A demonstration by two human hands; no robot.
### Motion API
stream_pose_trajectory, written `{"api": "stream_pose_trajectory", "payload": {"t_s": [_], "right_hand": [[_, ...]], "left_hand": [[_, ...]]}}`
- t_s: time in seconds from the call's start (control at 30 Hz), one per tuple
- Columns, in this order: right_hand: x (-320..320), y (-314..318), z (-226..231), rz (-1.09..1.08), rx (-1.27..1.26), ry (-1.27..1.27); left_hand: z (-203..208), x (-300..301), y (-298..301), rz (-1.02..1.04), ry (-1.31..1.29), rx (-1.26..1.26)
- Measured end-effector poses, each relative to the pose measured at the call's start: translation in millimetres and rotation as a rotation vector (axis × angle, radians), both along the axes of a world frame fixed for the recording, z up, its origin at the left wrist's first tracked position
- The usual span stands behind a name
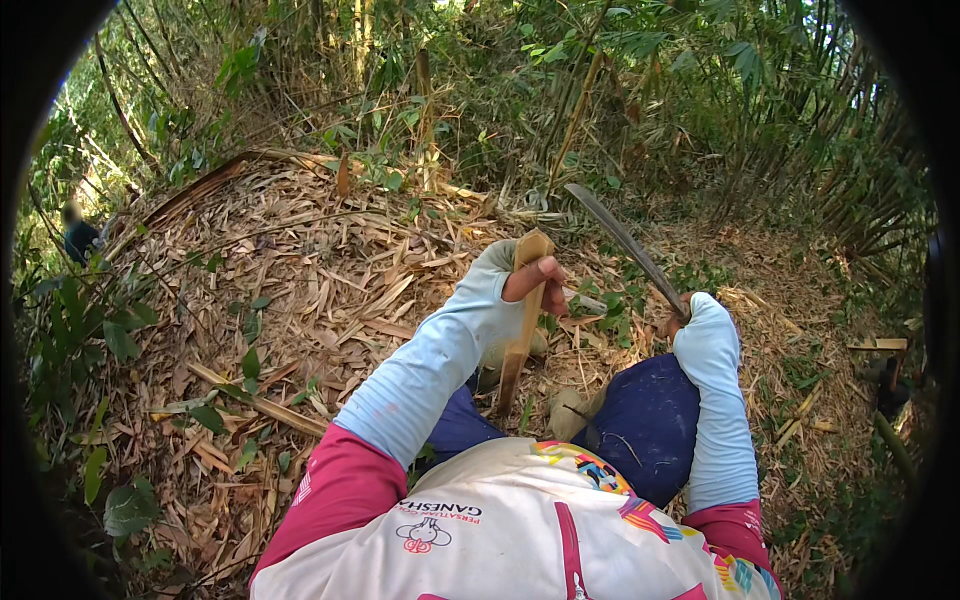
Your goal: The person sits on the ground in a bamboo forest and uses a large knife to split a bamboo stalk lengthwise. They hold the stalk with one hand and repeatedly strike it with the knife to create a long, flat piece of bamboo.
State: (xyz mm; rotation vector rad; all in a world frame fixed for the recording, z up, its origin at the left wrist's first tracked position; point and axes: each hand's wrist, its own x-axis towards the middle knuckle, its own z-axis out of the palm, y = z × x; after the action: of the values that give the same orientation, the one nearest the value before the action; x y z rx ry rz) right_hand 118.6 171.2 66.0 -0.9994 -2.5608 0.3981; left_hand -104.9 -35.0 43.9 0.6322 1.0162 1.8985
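My left hand [532,281], in a pale blue arm sleeve that reaches over the palm, is closed round the upper part of a split bamboo piece [520,340]. The piece stands nearly upright between my legs, its lower end down by the leaf litter near my feet. On the right, my right hand [685,322] grips a machete [628,238] by its handle, which is mostly hidden in the fist. The long dark blade points up and to the left, its tip apart from the bamboo piece.
Dry bamboo leaves [290,250] cover the sloping ground. A cut bamboo strip [260,400] lies at the left among green leaves. Bamboo stems [425,110] stand at the back. Another person [80,235] is far off at the left edge.
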Motion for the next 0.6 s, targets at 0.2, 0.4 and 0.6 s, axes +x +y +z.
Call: {"api": "stream_pose_trajectory", "payload": {"t_s": [0.2,0.4,0.6], "right_hand": [[2.8,2.1,-5.1,0.006,0.046,-0.003],[3.1,1.0,-1.8,-0.023,0.014,0.005],[2.4,-0.6,-0.3,-0.013,-0.013,-0.004]], "left_hand": [[-7.5,-12.5,15.4,0.003,-0.079,0.009],[-7.3,-13.3,23.7,0.152,0.016,0.128],[-4.8,-15.5,21.7,0.24,0.117,0.238]]}}
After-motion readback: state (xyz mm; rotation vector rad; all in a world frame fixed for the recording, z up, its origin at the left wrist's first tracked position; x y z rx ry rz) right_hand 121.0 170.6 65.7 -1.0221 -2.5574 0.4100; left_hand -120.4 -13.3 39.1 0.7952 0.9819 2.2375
